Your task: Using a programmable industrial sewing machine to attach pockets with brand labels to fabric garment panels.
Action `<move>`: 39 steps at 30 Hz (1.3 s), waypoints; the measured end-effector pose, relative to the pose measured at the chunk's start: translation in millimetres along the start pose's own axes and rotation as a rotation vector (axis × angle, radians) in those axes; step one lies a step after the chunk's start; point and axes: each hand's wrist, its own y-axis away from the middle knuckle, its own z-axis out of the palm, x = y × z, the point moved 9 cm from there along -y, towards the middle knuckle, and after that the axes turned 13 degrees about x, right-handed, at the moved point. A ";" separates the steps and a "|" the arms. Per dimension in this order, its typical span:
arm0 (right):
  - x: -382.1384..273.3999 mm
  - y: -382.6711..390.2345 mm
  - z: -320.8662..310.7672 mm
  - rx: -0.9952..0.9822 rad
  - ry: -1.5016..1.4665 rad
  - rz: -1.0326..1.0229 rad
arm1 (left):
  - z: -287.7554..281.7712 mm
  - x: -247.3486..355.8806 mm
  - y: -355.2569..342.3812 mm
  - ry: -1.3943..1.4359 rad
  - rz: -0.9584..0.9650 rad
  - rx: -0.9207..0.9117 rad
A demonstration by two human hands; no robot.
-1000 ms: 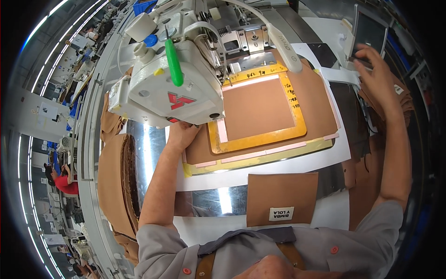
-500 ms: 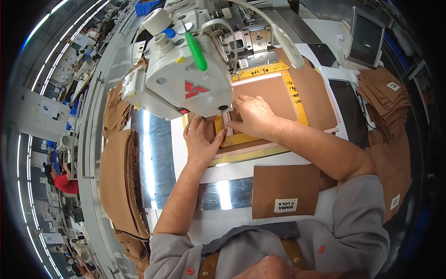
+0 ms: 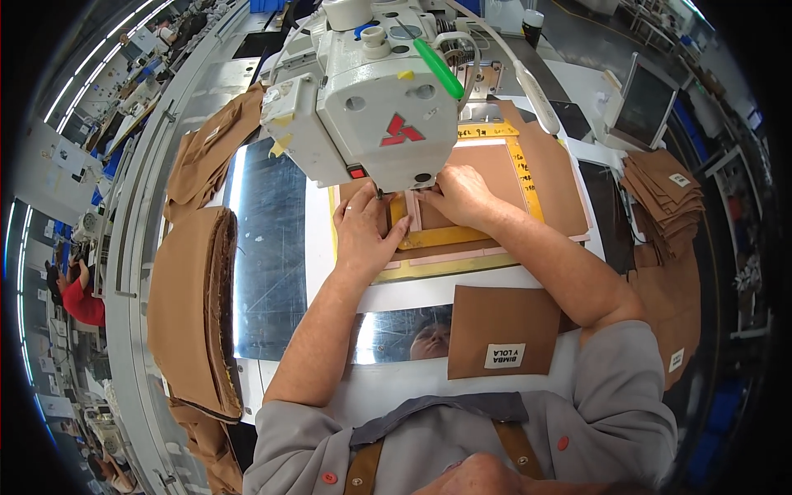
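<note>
The right hand, grip unclear, had joined the splayed left hand at the yellow frame, so both attended it.

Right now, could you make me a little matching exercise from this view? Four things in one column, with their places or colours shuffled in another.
Things
1. Window-shaped frame
2. Flat brown panel
3. Screen
4. Left hand

Places or colours
A. Dark-faced, standing at the picture's upper right
B. Fingers spread, below the machine head, at the frame's left side
C. Yellow, with dark handwriting on it
D. Bearing a white label, lying just in front of the grey shirt

Right pairs: 1-C, 2-D, 3-A, 4-B
</note>
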 end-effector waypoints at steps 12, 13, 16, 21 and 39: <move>3.3 -0.7 0.1 -0.010 -0.007 -0.052 | 0.5 -1.2 -0.5 -0.012 0.010 -0.004; 6.4 -1.1 -0.3 0.029 0.017 -0.033 | 0.3 1.0 -1.9 -0.010 0.016 -0.006; -1.1 3.0 -0.7 0.178 0.120 -0.108 | 1.6 5.3 -3.6 -0.009 -0.037 -0.095; -11.9 5.4 0.5 0.283 0.221 -0.235 | -2.5 7.2 -2.5 -0.158 -0.044 -0.140; 5.9 -10.0 -3.4 0.107 0.094 0.020 | 11.5 -5.0 11.0 -0.420 0.005 -0.355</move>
